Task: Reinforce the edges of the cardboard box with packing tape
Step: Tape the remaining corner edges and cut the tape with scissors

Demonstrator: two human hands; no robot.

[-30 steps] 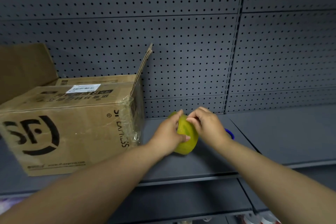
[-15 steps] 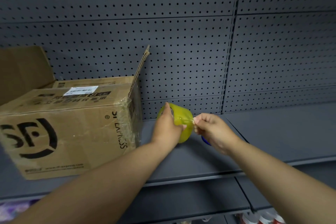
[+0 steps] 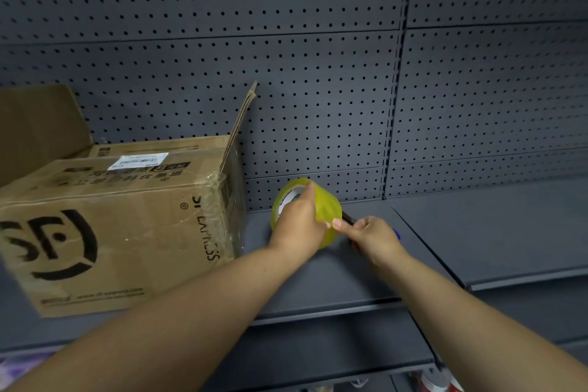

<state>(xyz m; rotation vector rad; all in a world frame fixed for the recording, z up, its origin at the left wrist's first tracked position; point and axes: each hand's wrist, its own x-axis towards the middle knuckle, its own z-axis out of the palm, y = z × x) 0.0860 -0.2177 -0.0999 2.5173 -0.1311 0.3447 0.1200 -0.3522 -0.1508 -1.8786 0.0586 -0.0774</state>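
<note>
Both hands on tape roll, box parked left.
Left hand (image 3: pixel 297 223) grips the yellow tape roll (image 3: pixel 327 204), fingers curled over its top rim, roll held near the pegboard (image 3: pixel 318 73), right of the cardboard box (image 3: pixel 121 232). Right hand (image 3: pixel 375 237): thumb tip touching the roll's right side, other fingers curled round a slim dark tool (image 3: pixel 348 218); can't tell what kind. Box sits on the grey shelf (image 3: pixel 477 232), far-right flap (image 3: pixel 243 114) standing up, clear tape already wrinkled on its near-right corner.

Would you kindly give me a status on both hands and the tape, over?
Left hand grips tape roll. Right hand holds slim dark tool, thumb on roll. Cardboard box left of roll, untouched, flap up. Nothing between.
</note>
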